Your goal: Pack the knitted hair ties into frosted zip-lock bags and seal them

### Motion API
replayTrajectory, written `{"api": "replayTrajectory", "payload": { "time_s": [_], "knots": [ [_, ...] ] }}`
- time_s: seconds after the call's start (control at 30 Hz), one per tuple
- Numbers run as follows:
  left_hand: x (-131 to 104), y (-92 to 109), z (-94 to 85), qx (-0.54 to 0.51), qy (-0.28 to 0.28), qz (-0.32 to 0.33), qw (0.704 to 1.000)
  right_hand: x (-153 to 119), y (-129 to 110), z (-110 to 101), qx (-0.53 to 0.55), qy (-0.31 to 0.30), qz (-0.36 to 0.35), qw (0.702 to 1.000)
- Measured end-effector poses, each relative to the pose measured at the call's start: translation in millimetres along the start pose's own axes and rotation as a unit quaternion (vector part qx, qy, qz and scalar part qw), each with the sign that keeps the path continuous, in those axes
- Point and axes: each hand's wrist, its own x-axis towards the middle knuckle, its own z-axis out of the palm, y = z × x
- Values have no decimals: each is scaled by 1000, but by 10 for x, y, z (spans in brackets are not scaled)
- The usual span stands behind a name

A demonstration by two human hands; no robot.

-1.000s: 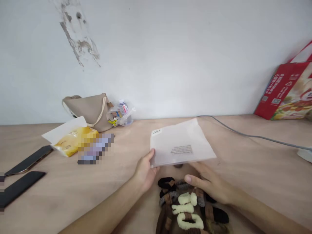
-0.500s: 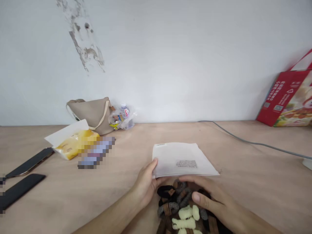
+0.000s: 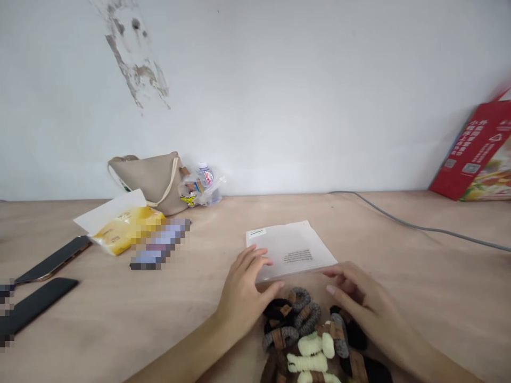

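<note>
A flat stack of whitish plastic bags [image 3: 297,250] with small print lies on the table in front of me. My left hand [image 3: 245,287] is at its left edge, fingers spread over the edge and thumb apart. At the near right corner is my right hand [image 3: 361,298], its fingers loosely bent, the thumb separate; the fingertips reach the corner, and I cannot tell whether they press on it. Between my forearms sits a heap of fuzzy hair ties with brown bands: grey ones [image 3: 308,318], black ones [image 3: 275,311] and cream ones [image 3: 307,363].
To the left lie two dark phones [image 3: 40,303], a blurred-out purple item [image 3: 162,243] and a yellow packet [image 3: 130,226]. A beige bag [image 3: 154,178] and a bottle [image 3: 205,178] in clear plastic stand by the wall. A grey cable [image 3: 403,229] runs right, near a red bag [image 3: 465,151].
The bag stack has come down flat onto the table. My left hand has loosened its hold and spread its fingers; my right hand has moved right, off the hair ties to the stack's corner.
</note>
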Motion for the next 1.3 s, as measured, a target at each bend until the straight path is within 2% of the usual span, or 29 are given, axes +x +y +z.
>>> {"api": "replayTrajectory", "payload": {
  "time_s": [0.1, 0.2, 0.33, 0.47, 0.67, 0.87, 1.1, 1.2, 1.3],
  "knots": [
    [23, -75, 32, 45, 1, 50, 998, 73, 108, -51, -42, 45, -28, 998],
    [41, -126, 28, 57, 12, 87, 995, 107, 193, -62, -55, 54, -34, 996],
    [66, -153, 10, 73, 18, 154, 985, 91, 198, -39, -66, 51, -46, 995],
    [101, -169, 17, 79, 11, 205, 976, 80, 169, -21, -121, 31, -52, 991],
    [123, -207, 13, 106, -33, 261, 959, 94, 152, -13, -164, 8, -53, 985],
    [133, -224, 7, 144, -39, 260, 954, 80, 130, 0, -189, 8, -75, 979],
    [96, -112, -44, 139, 8, 261, 955, 66, 58, -26, -225, 56, -144, 962],
    [85, -53, -63, 117, 38, 234, 964, 71, 33, -16, -245, 82, -164, 952],
    [89, -51, -78, 65, 44, 194, 978, 39, -57, -57, -242, 98, -176, 949]
  ]
}}
